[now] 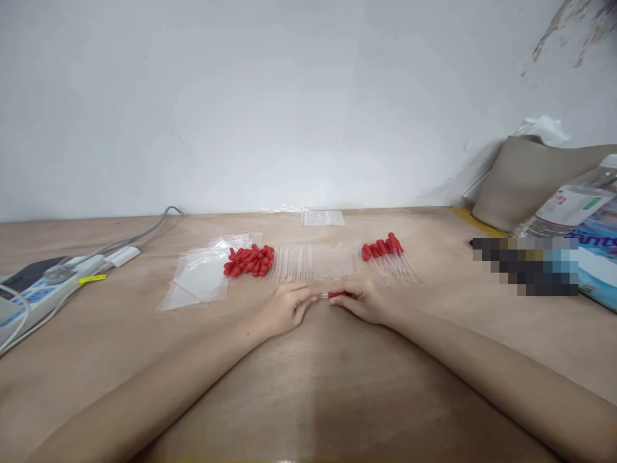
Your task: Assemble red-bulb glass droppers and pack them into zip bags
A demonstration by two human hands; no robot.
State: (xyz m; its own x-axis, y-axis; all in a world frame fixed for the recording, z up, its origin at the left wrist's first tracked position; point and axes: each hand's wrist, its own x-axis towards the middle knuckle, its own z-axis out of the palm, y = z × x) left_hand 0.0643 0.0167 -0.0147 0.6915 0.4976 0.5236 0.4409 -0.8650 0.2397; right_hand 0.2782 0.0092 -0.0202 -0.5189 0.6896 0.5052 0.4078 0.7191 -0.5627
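My left hand (287,307) pinches the clear glass end of a dropper (326,295), and my right hand (365,299) pinches its red rubber bulb. The two hands meet at the table's middle, fingers closed. Just behind them lies a row of bare clear glass tubes (315,262). A heap of loose red rubber bulbs (249,260) sits to the left of that row. To the right lies a small group of droppers with red bulbs fitted (389,255).
Clear zip bags (202,275) lie left of the bulbs, another clear bag (322,218) by the wall. A white device with grey cables (53,280) is at the far left. A tan pouch (525,183), a water bottle (569,206) and a blue packet (598,257) stand at the right.
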